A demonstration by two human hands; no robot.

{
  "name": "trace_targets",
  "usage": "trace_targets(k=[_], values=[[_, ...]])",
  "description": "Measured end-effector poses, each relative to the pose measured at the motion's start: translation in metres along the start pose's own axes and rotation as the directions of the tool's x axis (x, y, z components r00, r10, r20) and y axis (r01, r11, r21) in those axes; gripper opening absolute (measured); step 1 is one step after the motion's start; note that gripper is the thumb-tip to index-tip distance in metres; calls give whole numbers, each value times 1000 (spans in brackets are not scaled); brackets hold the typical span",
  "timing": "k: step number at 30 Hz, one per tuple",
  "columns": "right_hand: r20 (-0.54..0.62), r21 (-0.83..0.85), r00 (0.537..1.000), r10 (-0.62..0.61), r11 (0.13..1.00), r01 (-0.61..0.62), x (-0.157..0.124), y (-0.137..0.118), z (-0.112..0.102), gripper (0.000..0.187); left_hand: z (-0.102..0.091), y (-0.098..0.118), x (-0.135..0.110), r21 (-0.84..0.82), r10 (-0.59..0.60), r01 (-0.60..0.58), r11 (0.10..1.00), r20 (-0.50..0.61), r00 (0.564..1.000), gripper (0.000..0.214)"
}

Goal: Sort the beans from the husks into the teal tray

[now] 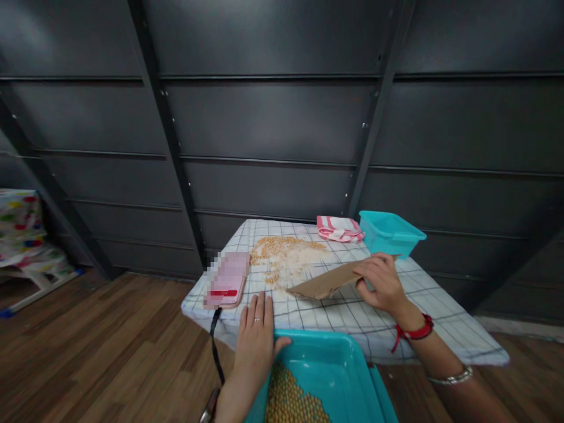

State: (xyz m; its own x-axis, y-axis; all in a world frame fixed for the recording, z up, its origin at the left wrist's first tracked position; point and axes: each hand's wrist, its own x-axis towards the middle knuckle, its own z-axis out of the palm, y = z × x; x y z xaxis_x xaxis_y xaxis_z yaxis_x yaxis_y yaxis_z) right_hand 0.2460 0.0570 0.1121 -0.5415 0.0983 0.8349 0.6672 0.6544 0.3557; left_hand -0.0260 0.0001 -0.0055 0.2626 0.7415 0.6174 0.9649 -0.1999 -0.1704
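My right hand (379, 281) grips one end of a flat piece of brown cardboard (328, 282), held at a slant with its far corner low over the checked tablecloth. Left of that corner lies a spread of yellow grains (268, 249), which look like soybeans or corn kernels, mixed with a pale powder (299, 258). My left hand (258, 335) lies with fingers stretched out at the table's near edge, its thumb over the rim of a teal tray (326, 364). Inside the tray, a heap of round yellow-brown beans (293, 399) fills the left side.
A pink phone (229, 279), partly pixelated, lies at the table's left, a black strap (214, 341) hanging below. At the back right are a folded red-and-white cloth (339, 228) and a small teal bin (390, 232). A dark panelled wall (273, 123) rises behind the checked tablecloth (440, 317).
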Motion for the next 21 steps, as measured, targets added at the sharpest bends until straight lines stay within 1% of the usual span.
trace_targets(k=[3,6,10,13,18,21], values=[[-34,14,999,33,999,-33,-3,-1,5,19,3,-3,-2,0,2,-2,1000,-23,1000,78],[-56,14,997,59,998,-59,-8,1,10,21,3,-4,-3,-10,-5,5,1000,-21,1000,76],[-17,20,998,57,998,-56,-9,4,12,20,2,-1,-1,35,9,-9,999,-12,1000,78],[10,46,999,48,998,-49,-8,4,9,20,1,1,1,31,0,-1,1000,14,1000,76],[-8,64,1000,17,998,-17,-10,6,3,22,2,2,2,-12,8,-7,1000,76,997,78],[-5,39,1000,28,999,-28,-11,9,4,23,4,3,2,-35,-2,6,999,97,995,78]])
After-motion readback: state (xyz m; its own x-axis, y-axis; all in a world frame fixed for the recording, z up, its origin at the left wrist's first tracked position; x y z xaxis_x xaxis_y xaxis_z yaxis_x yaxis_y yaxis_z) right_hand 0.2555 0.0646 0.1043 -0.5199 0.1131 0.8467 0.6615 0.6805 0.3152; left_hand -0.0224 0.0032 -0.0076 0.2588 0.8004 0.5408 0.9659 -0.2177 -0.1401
